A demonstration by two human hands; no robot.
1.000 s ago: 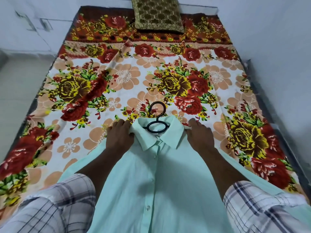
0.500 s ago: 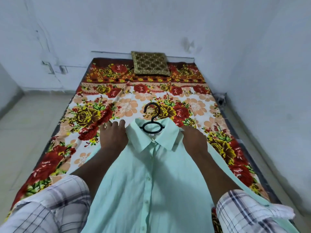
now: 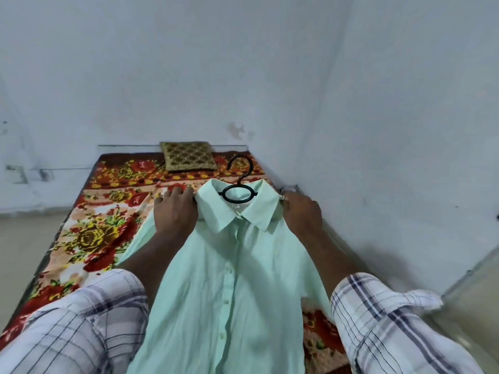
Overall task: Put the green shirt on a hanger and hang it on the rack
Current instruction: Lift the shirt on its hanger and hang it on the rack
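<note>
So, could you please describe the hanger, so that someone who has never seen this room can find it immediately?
Look at the bed with the red and yellow flowered cover, where two hands hold up a pale green shirt by its shoulders. At the open collar, the black hanger comes out. It is the only black thing there: a thin hook above an oval ring, its arms hidden inside the shirt.

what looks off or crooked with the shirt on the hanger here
Nothing stands out. The hanger sits inside the shirt collar, hook upward, and the hands grip both shoulders. The placket looks buttoned; the collar lies flat.
</note>
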